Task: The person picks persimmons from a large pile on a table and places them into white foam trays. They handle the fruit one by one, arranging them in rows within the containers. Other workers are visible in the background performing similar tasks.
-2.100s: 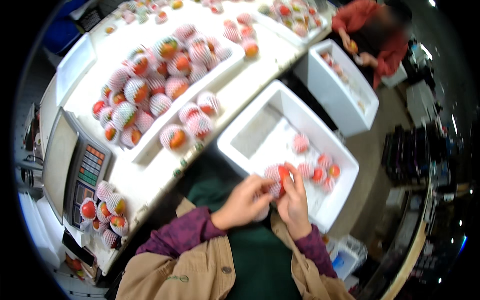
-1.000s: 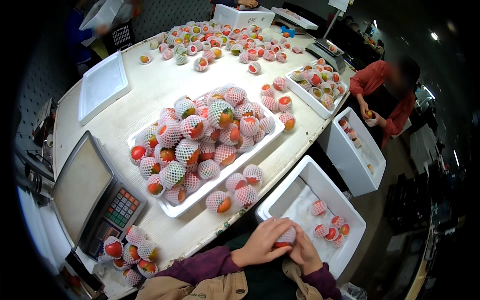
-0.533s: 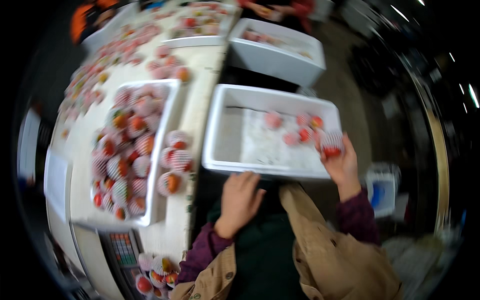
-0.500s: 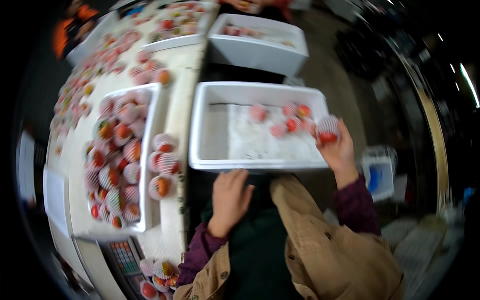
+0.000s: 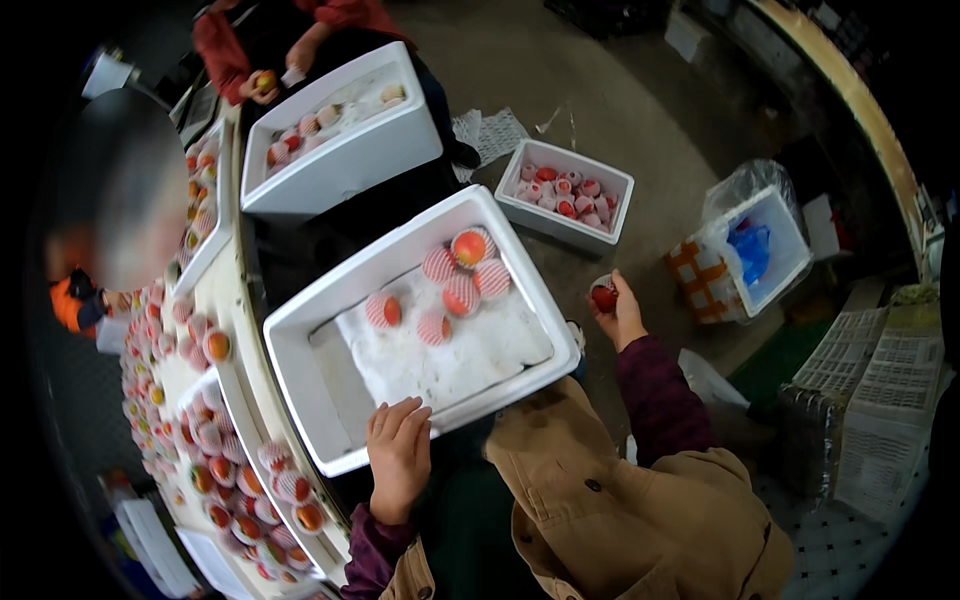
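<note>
Head: right hand [image 5: 624,314] cupped red, round, foam-netted fruit [image 5: 603,297] (likely bruisable; cradle middle) beside white foam box [image 5: 522,282]; left hand [image 5: 399,450] open, empty.

A white bin [image 5: 782,284] with an orange-patterned side holds blue plastic [image 5: 750,252]; clear film [image 5: 748,184] drapes its far rim. Pale perforated crates [image 5: 868,430] stand to its near right. A green sheet [image 5: 766,378] lies on its near side. White netting [image 5: 492,134] lies left of and beyond it; farther left is a co-worker in red sleeves [image 5: 220,52].
</note>
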{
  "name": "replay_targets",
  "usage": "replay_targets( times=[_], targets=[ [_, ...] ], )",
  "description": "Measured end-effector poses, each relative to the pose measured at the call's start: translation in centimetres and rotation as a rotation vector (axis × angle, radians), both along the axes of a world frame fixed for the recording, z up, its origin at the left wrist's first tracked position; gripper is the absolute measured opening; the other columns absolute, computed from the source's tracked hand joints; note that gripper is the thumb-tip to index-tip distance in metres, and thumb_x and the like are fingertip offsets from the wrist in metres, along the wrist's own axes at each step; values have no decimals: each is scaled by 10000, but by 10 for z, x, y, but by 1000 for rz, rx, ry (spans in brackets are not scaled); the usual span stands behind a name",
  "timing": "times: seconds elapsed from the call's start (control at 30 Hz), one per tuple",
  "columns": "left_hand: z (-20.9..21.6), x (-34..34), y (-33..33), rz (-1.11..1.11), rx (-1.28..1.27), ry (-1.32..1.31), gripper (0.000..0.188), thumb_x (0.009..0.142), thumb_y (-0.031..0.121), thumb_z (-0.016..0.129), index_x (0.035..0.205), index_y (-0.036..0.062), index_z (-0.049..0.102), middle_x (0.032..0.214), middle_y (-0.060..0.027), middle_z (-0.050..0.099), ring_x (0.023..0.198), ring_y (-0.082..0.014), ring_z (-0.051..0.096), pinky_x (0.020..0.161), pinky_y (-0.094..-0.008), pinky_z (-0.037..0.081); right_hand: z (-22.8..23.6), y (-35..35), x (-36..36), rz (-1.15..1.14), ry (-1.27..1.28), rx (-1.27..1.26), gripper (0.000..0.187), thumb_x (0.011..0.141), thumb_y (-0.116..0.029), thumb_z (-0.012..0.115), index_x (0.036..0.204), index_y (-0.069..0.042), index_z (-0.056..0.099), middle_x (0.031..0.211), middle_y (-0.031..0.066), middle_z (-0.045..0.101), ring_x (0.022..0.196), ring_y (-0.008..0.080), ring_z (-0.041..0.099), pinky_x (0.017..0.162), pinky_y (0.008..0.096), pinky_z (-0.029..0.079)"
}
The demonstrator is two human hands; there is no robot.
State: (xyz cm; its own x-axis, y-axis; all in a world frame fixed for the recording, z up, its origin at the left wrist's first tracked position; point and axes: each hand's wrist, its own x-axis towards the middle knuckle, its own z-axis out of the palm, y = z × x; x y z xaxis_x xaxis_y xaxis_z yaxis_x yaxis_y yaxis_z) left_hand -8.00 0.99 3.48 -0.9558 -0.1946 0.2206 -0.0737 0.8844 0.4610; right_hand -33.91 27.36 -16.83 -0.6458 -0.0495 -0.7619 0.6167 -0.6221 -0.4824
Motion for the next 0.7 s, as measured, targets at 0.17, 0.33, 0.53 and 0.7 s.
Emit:
replay_targets(
  times=[0.17, 0.33, 0.53, 0.7],
  targets=[
    [15, -109, -24, -138, -70, -211, 202, 774, 121, 618, 959, 40, 614, 1029, -137, 593, 970, -334, 535, 866, -422, 379, -64, 9, -12, 28, -152, -65, 316, 851, -386, 597, 971, -110, 500, 836, 83, 547, 683, 220, 569, 528, 298, 510],
    [1, -236, -38, -103, -198, -264, 504, 771, 209, 640, 1220, 39, 485, 1238, -178, 477, 1080, -372, 462, 906, -438, 350, -84, 24, -53, 46, -220, 45, 314, 847, -385, 602, 952, -109, 496, 850, 81, 544, 685, 206, 570, 524, 295, 502],
    [-54, -286, -81, -6, -48, -714, 522, 641, 194, 701, 1125, 72, 546, 980, -156, 604, 923, -348, 568, 808, -398, 444, -130, 27, -137, 176, -264, 239, 344, 831, -406, 617, 989, -125, 499, 888, 40, 554, 720, 155, 572, 569, 290, 521],
    [-54, -286, -70, 105, 19, -563, 396, 515, 8, 623, 910, 6, 603, 837, -164, 602, 771, -353, 585, 692, -349, 472, -209, 23, -214, 222, -134, 267, 455, 788, -410, 662, 1013, -58, 481, 881, 78, 559, 651, 168, 566, 535, 300, 497]
  ],
)
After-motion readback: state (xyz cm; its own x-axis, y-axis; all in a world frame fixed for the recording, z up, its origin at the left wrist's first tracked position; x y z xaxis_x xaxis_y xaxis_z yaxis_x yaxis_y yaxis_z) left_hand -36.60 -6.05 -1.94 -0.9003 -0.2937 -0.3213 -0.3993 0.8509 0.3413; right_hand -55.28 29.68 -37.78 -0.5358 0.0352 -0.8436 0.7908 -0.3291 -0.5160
